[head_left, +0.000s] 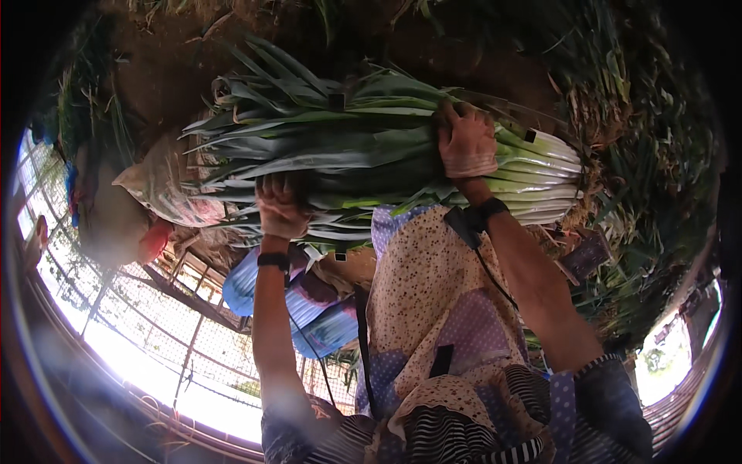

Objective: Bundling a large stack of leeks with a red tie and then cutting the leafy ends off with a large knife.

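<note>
A thick bundle of leeks (363,151) lies crosswise in front of me, its dark green leaves to the left and its white stalks and roots to the right. My left hand (282,205) is closed over the leaves on the near side, fingers curled into them. Farther right, my right hand (468,141) grips the top of the bundle where the green turns pale. The undersides of the leaves hide some of my fingertips. Each wrist carries a black band with a cable.
More leeks are heaped along the right (634,201) and in the far left corner. Left of the bundle lies a pale sack (166,174), near a red object (155,241). Blue plastic-wrapped things (325,325) sit below my left hand. Wire mesh (147,317) runs along the left.
</note>
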Demonstrator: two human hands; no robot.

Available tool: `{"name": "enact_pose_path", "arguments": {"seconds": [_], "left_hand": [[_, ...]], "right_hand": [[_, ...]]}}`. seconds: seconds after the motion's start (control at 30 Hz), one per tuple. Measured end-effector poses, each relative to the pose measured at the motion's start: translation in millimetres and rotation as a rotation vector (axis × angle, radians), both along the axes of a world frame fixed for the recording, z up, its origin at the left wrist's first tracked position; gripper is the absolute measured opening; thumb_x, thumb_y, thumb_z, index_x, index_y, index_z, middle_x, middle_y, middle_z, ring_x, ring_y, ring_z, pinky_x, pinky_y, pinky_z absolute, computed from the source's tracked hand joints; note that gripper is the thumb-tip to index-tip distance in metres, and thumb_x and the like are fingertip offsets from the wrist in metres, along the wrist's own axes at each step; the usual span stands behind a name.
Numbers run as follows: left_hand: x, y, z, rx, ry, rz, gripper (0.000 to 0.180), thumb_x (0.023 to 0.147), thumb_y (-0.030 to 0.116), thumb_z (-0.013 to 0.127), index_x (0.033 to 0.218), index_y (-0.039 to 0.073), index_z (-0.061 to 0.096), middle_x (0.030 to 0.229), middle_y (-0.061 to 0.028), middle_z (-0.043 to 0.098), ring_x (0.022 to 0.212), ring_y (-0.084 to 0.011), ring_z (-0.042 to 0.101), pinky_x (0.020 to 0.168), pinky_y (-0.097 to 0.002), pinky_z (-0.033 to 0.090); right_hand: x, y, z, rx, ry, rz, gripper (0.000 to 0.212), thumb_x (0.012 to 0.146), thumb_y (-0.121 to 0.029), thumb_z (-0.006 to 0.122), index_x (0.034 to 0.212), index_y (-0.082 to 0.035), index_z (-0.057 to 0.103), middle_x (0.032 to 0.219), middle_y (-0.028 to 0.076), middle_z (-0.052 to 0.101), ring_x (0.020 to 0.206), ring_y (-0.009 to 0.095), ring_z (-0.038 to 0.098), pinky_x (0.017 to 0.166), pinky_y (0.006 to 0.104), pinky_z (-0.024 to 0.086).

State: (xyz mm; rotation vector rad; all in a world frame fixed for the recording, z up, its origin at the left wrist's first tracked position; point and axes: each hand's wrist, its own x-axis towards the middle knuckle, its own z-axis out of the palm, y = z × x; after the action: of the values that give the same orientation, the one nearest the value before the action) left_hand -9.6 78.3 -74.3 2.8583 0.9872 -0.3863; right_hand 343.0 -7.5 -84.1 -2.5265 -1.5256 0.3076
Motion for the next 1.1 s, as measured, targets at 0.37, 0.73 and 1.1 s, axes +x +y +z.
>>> {"name": "enact_pose_path", "arguments": {"seconds": [0.37, 0.73, 1.1], "left_hand": [[58.6, -56.5, 118.4, 0.253, -0.136, 0.561, 0.046, 0.089, 0.027, 0.055, 0.125, 0.000, 0.047, 0.126, -0.0213, 0.048, 0.118, -0.0394, 0.045, 0.100, -0.0506, 0.035], [160.9, -33.1, 2.7, 0.229, -0.437, 0.331, 0.059, 0.092, 0.057, 0.034, 0.115, 0.007, 0.054, 0.110, -0.0169, 0.054, 0.099, -0.0389, 0.051, 0.087, -0.0532, 0.039], [158.8, -34.9, -13.8, 0.311, -0.508, 0.260, 0.054, 0.094, 0.051, 0.039, 0.114, 0.004, 0.054, 0.107, -0.0192, 0.057, 0.094, -0.0390, 0.054, 0.083, -0.0520, 0.043]], "right_hand": [[10.8, -3.9, 5.4, -0.090, 0.099, -0.011, 0.038, 0.080, -0.036, 0.058, 0.114, -0.021, 0.058, 0.102, 0.011, 0.060, 0.096, 0.030, 0.056, 0.091, 0.0445, 0.040], [8.2, -1.8, 7.8, 0.050, 0.189, -0.094, 0.031, 0.083, -0.039, 0.055, 0.099, -0.014, 0.062, 0.093, 0.010, 0.061, 0.092, 0.028, 0.058, 0.091, 0.0461, 0.037], [65.6, -33.1, 10.5, 0.153, 0.225, -0.192, 0.028, 0.081, -0.032, 0.060, 0.099, -0.010, 0.061, 0.092, 0.012, 0.059, 0.089, 0.032, 0.056, 0.079, 0.0427, 0.045]]}}
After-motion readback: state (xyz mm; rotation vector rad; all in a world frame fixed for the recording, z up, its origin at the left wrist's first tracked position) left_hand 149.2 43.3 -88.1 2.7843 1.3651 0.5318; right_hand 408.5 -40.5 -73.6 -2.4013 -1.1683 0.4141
